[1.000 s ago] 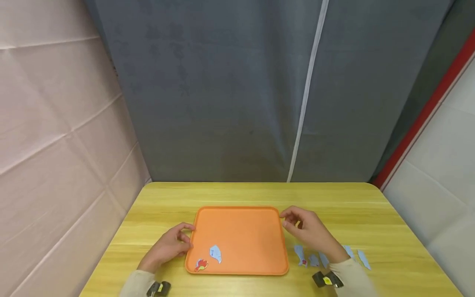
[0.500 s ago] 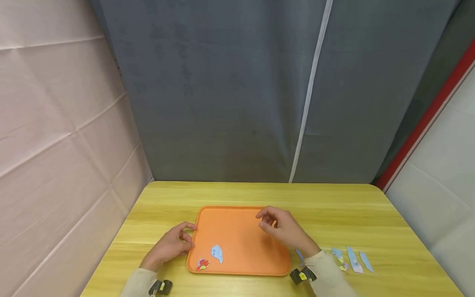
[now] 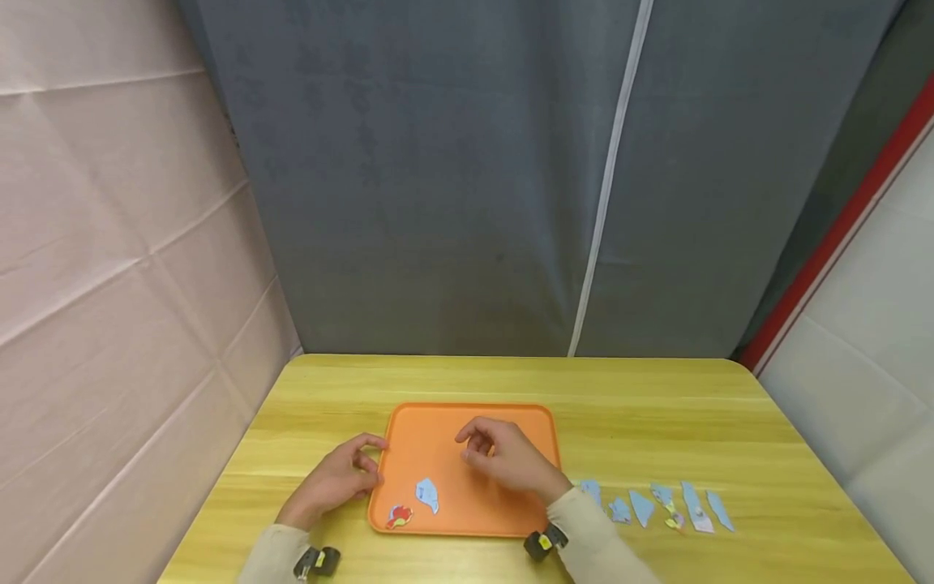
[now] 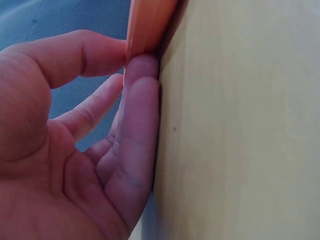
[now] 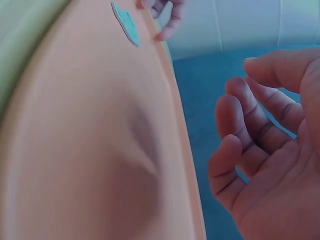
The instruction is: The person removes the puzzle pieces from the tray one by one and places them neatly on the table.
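Note:
An orange tray point(image 3: 467, 519) lies on the table. My left hand point(image 3: 336, 483) pinches its left rim; the left wrist view has the thumb on the tray edge point(image 4: 147, 27) and fingers tucked beneath. Over the tray's right half hovers my right hand point(image 3: 514, 464), its fingers loosely curled with nothing between them, casting a shadow below. Two flat pieces lie in the tray's near left part: a light blue pointed piece point(image 3: 427, 495), also in the right wrist view point(image 5: 125, 24), and a smaller red, multicoloured piece point(image 3: 398, 517).
Right of the tray, several light blue paper-like pieces point(image 3: 642, 508) lie in a row on the yellow wooden table point(image 3: 657, 422); one piece point(image 3: 667, 498) bears yellow marks. A dark grey curtain point(image 3: 438, 203) hangs behind. Pale cloth walls stand on both sides.
My right hand has moved left from beside the tray's right rim to above the tray, uncovering more of the pieces on the right. My left hand stays at the left rim.

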Available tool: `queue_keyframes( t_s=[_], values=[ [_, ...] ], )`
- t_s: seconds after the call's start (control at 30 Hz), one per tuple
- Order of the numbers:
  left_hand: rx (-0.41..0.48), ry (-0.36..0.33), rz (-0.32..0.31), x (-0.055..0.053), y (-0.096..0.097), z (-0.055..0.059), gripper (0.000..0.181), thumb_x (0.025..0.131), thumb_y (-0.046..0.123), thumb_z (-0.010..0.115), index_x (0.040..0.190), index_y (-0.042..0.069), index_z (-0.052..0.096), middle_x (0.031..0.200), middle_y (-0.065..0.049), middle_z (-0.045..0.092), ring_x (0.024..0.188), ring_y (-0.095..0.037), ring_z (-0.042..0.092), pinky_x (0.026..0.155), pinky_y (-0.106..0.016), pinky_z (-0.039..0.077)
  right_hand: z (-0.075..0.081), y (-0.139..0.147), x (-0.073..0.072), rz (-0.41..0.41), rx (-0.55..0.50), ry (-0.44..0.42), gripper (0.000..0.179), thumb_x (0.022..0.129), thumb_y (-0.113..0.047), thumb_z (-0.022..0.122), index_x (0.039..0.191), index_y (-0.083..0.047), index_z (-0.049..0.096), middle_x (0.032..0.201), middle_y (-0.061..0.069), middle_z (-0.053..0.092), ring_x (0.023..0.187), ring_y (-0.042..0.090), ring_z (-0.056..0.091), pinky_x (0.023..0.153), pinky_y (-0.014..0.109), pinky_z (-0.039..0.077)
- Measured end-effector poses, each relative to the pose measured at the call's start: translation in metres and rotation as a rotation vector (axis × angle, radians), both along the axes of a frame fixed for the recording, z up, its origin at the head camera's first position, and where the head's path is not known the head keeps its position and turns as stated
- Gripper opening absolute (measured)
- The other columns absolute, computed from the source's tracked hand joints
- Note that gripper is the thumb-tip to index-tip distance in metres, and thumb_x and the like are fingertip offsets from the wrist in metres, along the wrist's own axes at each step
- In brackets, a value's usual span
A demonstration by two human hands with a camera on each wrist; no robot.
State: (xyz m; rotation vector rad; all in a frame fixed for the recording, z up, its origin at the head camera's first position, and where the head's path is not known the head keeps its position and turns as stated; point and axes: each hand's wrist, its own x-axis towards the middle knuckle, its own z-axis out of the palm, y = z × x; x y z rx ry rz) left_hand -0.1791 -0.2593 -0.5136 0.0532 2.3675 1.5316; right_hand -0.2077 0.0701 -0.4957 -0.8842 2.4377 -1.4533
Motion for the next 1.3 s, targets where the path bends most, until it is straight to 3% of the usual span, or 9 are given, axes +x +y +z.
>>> queue_keyframes(
  t_s=[0.4,0.6,0.83,1.07,1.3],
  values=[
    [-0.006,0.01,0.004,0.001,-0.001,0.0,0.053,0.087,-0.004,0.069,0.138,0.004,0.058,0.092,-0.013,0.065,0.07,-0.019,0.059,0.056,-0.026,0.048,-0.02,-0.042,0.005,0.095,-0.011,-0.109,0.021,0.095,-0.009,0.074,0.116,-0.008,0.072,0.087,-0.005,0.067,0.071,0.004,0.059,0.062,0.022,0.053],
    [0.012,0.012,-0.009,0.0,-0.002,0.0,0.053,0.087,-0.004,0.069,0.139,0.003,0.057,0.091,-0.012,0.065,0.069,-0.018,0.058,0.055,-0.025,0.047,-0.022,-0.053,0.009,0.099,0.073,-0.153,0.026,0.09,-0.014,0.08,0.115,-0.012,0.07,0.087,-0.009,0.068,0.076,0.003,0.062,0.071,0.021,0.053],
    [0.014,0.013,-0.01,-0.001,-0.002,-0.001,0.053,0.087,-0.004,0.07,0.138,0.004,0.058,0.09,-0.011,0.064,0.068,-0.018,0.058,0.055,-0.025,0.047,-0.019,-0.058,0.013,0.054,0.178,-0.116,0.034,0.081,-0.013,0.087,0.112,-0.013,0.073,0.088,-0.007,0.068,0.079,0.001,0.059,0.076,0.02,0.05],
    [0.007,0.013,-0.016,0.0,-0.002,0.001,0.054,0.087,-0.003,0.07,0.138,0.004,0.058,0.091,-0.011,0.065,0.068,-0.017,0.057,0.056,-0.025,0.047,-0.016,-0.06,0.017,0.034,0.289,-0.07,0.033,0.077,-0.019,0.093,0.104,-0.021,0.074,0.084,-0.011,0.064,0.076,0.001,0.054,0.073,0.02,0.048],
    [-0.001,0.021,-0.009,0.0,-0.002,0.001,0.054,0.086,-0.002,0.073,0.138,0.004,0.059,0.091,-0.011,0.064,0.068,-0.016,0.056,0.056,-0.024,0.048,-0.014,-0.061,0.018,0.064,0.297,-0.039,0.04,0.074,-0.017,0.094,0.1,-0.024,0.064,0.084,-0.011,0.061,0.073,0.0,0.052,0.07,0.019,0.047]
  ],
)
